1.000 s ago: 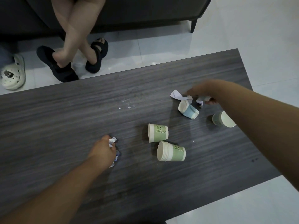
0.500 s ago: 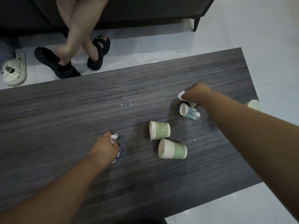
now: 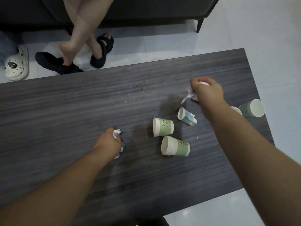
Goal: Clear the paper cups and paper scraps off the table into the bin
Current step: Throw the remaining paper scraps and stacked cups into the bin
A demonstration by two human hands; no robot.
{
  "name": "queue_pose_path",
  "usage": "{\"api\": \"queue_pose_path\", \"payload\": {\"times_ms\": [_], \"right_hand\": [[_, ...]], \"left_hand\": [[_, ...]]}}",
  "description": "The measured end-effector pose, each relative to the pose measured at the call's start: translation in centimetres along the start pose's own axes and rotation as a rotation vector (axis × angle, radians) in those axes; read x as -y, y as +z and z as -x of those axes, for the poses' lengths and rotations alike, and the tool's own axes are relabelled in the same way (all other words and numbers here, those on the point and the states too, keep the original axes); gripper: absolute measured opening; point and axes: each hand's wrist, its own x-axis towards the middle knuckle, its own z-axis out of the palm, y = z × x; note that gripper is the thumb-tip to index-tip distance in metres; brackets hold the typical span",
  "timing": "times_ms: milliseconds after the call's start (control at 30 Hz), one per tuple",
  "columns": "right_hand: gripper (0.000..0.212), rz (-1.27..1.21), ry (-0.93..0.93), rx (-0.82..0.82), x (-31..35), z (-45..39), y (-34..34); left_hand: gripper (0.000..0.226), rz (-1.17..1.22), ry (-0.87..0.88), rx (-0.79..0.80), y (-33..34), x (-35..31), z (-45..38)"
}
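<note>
**Both fists full of scraps, cups down on the table**

Nearest me, my left hand (image 3: pixel 108 141) sits low on the dark wood-grain table (image 3: pixel 65 111), fingers curled tight round a crumpled paper scrap (image 3: pixel 117 132); white paper pokes out above my thumb and more shows under the heel of the hand, some with a blue tint.

Just right of that, a stack of green paper cups (image 3: pixel 175 146) lies on its side, rims toward me and left. Right behind it and almost touching, a single green cup (image 3: pixel 162 127) is also tipped over, a cartoon face on its wall. Beyond that, a crushed blue cup (image 3: pixel 186 117) lies flattened at its base.

Out to the right, near the table edge, a pale cup (image 3: pixel 251 108) lies on its side with its mouth facing me, and another white rim (image 3: pixel 236 110) peeks out from behind my forearm beside it.

Farthest out, my right hand (image 3: pixel 206 92) is closed over a white torn scrap (image 3: pixel 189 95) that hangs from the fist, lifted above the tabletop; something white and rounded shows at the top of the fist, and I can't tell what it is.

Past the table: tiled floor, a sofa, someone's crossed legs in black slippers (image 3: pixel 101 51).
</note>
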Motion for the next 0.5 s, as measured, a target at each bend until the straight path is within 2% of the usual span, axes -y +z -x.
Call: {"api": "queue_pose_path", "payload": {"times_ms": [133, 267, 400, 500], "right_hand": [[0.015, -0.074, 0.023, 0.131, -1.1, 9.1, 2.5], [0.021, -0.042, -0.030, 0.213, -4.7, 16.6, 5.9], [0.018, -0.126, 0.024, 0.223, -6.2, 20.2, 7.4], [0.025, -0.019, -0.038, 0.180, -7.0, 21.0, 7.7]], "left_hand": [[0.026, 0.263, -0.010, -0.039, 0.8, -1.8, 1.7], [0.025, 0.768, -0.013, 0.178, 2.8, -4.9, 5.0], [0.042, 1.032, -0.166, 0.386, 2.9, -4.8, 7.4], [0.056, 1.134, -0.112, 0.449, 2.4, -4.1, 8.6]]}}
